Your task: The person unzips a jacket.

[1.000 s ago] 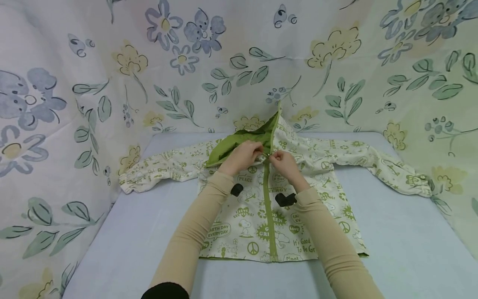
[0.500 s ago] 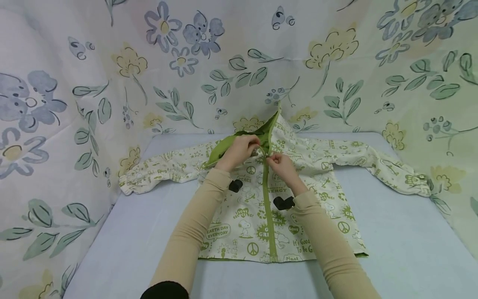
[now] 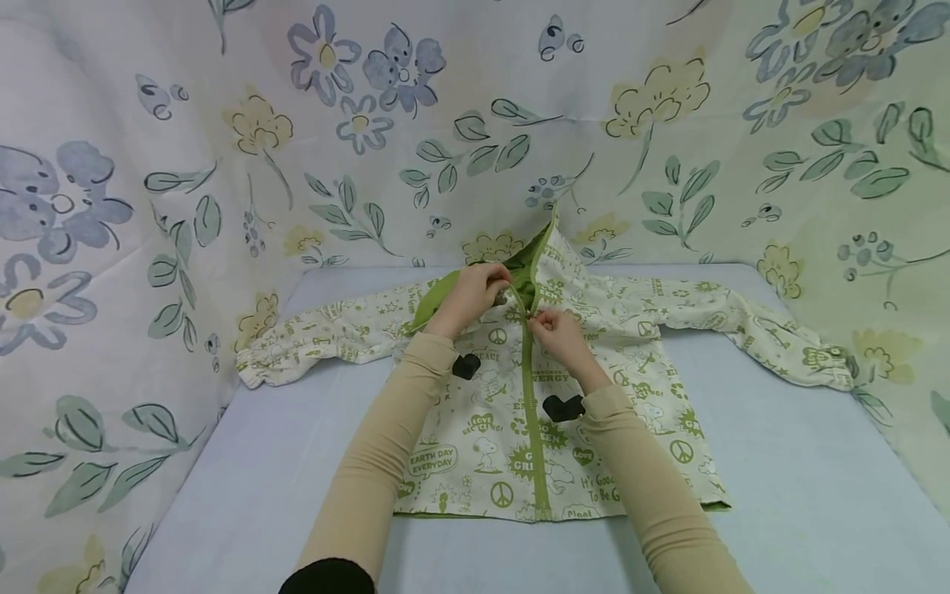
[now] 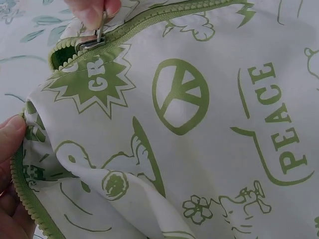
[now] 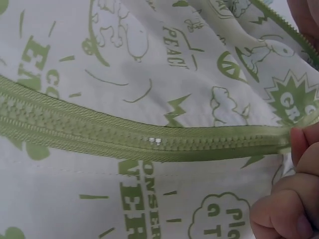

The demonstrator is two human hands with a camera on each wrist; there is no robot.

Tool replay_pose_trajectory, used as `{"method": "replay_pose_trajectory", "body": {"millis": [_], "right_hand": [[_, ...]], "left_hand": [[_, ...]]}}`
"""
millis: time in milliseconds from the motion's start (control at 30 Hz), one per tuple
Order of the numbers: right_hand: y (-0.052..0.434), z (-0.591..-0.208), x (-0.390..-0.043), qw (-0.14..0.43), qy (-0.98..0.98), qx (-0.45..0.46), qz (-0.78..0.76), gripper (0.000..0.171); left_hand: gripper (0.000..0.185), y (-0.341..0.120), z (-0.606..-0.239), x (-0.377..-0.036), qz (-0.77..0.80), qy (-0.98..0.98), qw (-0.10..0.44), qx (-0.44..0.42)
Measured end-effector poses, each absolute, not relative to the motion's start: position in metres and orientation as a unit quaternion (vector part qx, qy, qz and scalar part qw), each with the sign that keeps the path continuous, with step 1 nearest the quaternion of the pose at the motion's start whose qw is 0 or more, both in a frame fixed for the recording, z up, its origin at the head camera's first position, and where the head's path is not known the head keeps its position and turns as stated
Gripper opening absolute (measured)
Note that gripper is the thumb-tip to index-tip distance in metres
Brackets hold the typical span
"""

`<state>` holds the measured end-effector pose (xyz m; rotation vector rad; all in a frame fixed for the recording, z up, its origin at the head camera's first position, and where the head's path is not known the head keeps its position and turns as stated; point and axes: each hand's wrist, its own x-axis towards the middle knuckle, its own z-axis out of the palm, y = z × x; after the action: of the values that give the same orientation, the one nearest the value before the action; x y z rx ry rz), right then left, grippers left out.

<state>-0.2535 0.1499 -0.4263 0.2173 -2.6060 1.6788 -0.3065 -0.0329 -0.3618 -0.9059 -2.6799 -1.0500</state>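
Fingers (image 3: pixel 496 280) of left hand (image 3: pixel 471 297) curled round the collar edge of the hooded jacket (image 3: pixel 519 396), pinching the cloth just left of the open zip top; thumb (image 4: pixel 10 137) pressed against the toothed edge in the left wrist view. Just right of it, green zip (image 3: pixel 533 412) closed along most of the jacket front, parted only near the collar. Right hand (image 3: pixel 558 334) just beside the zip, fingertips (image 4: pixel 94 12) pinching the metal zip pull (image 4: pixel 94 40), slider sitting close under the collar. Jacket lying flat, front up, in the middle of the pale blue bench (image 3: pixel 260 462), both sleeves spread out sideways, green-lined hood (image 3: pixel 530 260) propped against the flowered cloth backdrop (image 3: pixel 668 124). Black wrist cameras (image 3: pixel 562 406) showing at the cuffs of beige sleeves (image 3: pixel 653 487).
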Motion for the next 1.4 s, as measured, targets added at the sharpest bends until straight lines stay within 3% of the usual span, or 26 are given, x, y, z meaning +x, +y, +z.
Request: {"method": "replay_pose_trajectory", "body": {"millis": [1400], "right_hand": [[0.147,-0.435,-0.242,-0.002,-0.839,0.046,0.542,0.024]], "left_hand": [[0.012,-0.036,-0.364,-0.311,-0.361,-0.881,0.084,-0.293]]}}
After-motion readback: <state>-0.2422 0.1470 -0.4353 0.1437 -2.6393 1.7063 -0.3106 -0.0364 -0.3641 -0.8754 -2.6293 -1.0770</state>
